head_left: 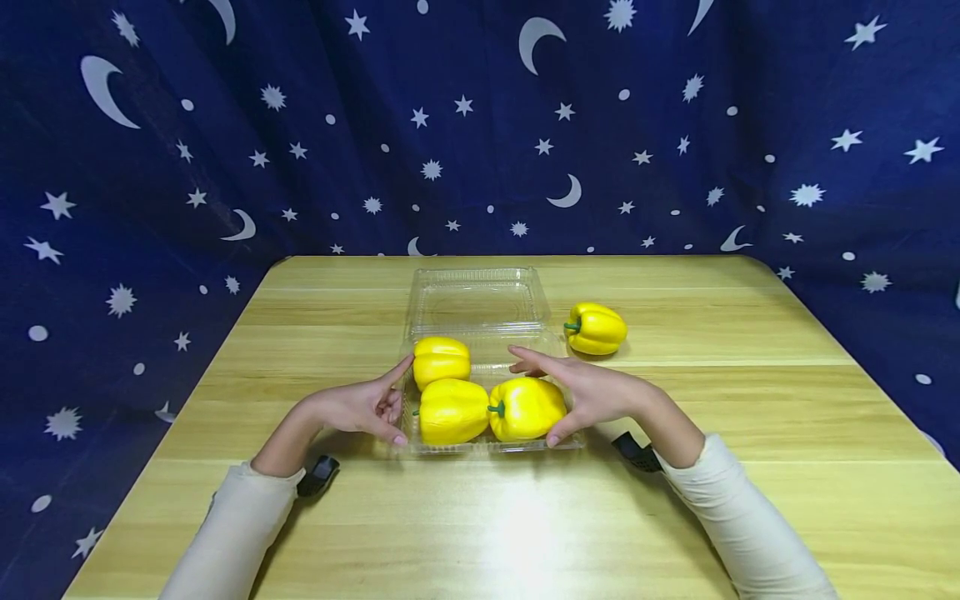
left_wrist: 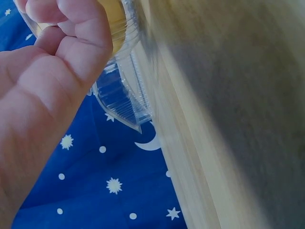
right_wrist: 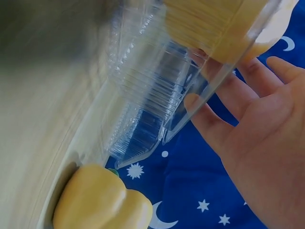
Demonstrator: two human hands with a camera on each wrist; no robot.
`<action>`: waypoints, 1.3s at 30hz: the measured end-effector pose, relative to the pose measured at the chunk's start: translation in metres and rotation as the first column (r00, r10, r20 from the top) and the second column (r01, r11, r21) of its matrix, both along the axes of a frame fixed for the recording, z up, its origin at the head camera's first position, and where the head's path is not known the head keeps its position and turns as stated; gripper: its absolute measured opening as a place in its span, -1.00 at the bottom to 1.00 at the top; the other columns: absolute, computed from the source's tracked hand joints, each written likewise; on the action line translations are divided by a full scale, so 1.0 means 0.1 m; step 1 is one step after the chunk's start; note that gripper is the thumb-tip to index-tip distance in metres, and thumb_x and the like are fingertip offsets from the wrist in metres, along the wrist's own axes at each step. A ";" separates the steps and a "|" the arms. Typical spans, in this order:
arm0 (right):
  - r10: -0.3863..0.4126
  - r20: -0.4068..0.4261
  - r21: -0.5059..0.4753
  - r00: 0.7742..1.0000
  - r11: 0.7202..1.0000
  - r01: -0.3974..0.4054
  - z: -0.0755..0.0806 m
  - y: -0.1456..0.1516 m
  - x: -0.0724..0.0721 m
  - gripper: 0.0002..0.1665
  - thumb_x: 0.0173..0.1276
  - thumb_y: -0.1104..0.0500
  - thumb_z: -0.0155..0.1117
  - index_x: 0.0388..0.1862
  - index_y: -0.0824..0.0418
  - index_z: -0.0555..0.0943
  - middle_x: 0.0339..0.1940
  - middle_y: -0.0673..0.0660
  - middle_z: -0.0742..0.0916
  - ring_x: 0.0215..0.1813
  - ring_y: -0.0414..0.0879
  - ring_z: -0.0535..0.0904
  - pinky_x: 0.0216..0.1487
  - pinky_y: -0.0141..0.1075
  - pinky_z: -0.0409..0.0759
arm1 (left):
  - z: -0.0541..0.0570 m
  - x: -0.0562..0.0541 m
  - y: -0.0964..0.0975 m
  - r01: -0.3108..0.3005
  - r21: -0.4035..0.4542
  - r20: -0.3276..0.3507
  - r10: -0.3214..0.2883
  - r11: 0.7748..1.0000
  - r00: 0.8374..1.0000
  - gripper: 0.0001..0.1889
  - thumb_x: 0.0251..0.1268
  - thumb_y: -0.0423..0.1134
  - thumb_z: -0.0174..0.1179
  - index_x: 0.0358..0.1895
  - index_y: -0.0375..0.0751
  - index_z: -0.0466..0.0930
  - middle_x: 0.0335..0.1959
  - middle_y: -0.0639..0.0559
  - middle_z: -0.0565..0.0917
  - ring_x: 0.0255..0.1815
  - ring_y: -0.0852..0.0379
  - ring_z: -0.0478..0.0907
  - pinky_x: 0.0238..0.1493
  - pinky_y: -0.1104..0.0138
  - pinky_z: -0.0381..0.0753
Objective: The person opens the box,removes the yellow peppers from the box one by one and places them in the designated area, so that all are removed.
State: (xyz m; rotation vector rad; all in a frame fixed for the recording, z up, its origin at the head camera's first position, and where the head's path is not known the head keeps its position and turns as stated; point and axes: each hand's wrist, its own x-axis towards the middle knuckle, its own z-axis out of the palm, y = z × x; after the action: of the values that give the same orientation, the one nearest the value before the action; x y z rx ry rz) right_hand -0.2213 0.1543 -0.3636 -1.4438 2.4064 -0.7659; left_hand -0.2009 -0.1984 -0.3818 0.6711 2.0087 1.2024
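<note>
A clear plastic clamshell box (head_left: 480, 447) lies on the table, its lid (head_left: 476, 304) folded back. Inside are three yellow bell peppers: one at the back left (head_left: 441, 361), one at the front left (head_left: 452, 412), one at the front right (head_left: 528, 408). My left hand (head_left: 348, 407) is at the box's left side, index finger stretched toward the back-left pepper, thumb by the front corner, other fingers bent. Around the front-right pepper my right hand (head_left: 592, 392) is spread, thumb near the front rim and fingers over the far side; whether they touch it I cannot tell.
Another yellow bell pepper (head_left: 596, 328), with a green stem, lies on the wooden table (head_left: 697, 333) to the right of the lid. A dark blue curtain (head_left: 480, 125) with stars and moons hangs behind the table. Each wrist wears a black device.
</note>
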 end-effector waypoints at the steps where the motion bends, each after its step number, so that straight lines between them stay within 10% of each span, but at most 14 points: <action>1: 0.003 0.005 0.004 1.000 1.000 -0.003 0.00 0.00 0.00 0.37 -0.18 -0.05 0.54 0.47 0.13 -0.14 0.28 0.20 0.43 0.25 0.03 0.38 0.24 -0.01 0.30 | 0.00 0.00 0.00 -0.001 0.001 0.001 0.001 1.000 1.000 0.27 -0.01 -0.21 0.36 0.37 -0.15 -0.69 -0.51 0.07 0.33 -0.52 0.25 0.22 -0.47 0.49 0.25; 39: -0.025 0.090 0.011 0.996 1.000 0.024 0.11 0.07 0.01 -0.01 0.02 -0.04 0.42 0.36 0.17 0.15 0.26 0.10 0.44 0.21 -0.07 0.37 0.23 -0.09 0.33 | 0.01 0.00 0.01 0.000 0.009 0.002 0.000 1.000 1.000 0.26 0.00 -0.21 0.35 0.37 -0.15 -0.69 -0.52 0.07 0.31 -0.50 0.24 0.22 -0.47 0.49 0.26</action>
State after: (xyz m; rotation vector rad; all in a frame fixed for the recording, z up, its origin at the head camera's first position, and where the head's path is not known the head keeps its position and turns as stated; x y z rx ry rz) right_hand -0.2207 0.1613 -0.3529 -1.3480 2.3610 -0.8054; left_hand -0.2007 -0.1976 -0.3813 0.6739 2.0023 1.2121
